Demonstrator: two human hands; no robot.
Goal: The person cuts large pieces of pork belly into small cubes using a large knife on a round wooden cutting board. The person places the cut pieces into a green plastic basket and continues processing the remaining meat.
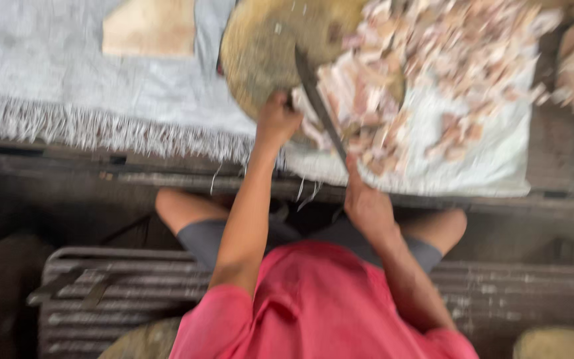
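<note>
A long dark blade [319,106] is gripped at its lower end by the right hand [367,203], fingers closed round the handle, its tip lying across the round wooden chopping block [260,46]. At the block's near edge the left hand [277,123] rests, though whether its fingers are curled or spread cannot be told (the frame is blurred). Right of the block, pale cut pieces [433,53] are heaped on a white cloth [493,159]. The blade is judged stiff and sharp, best held by the handle; the pieces look light and loose.

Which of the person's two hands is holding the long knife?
The right hand grips the knife by its handle; the left hand rests at the round chopping block's edge.
</note>
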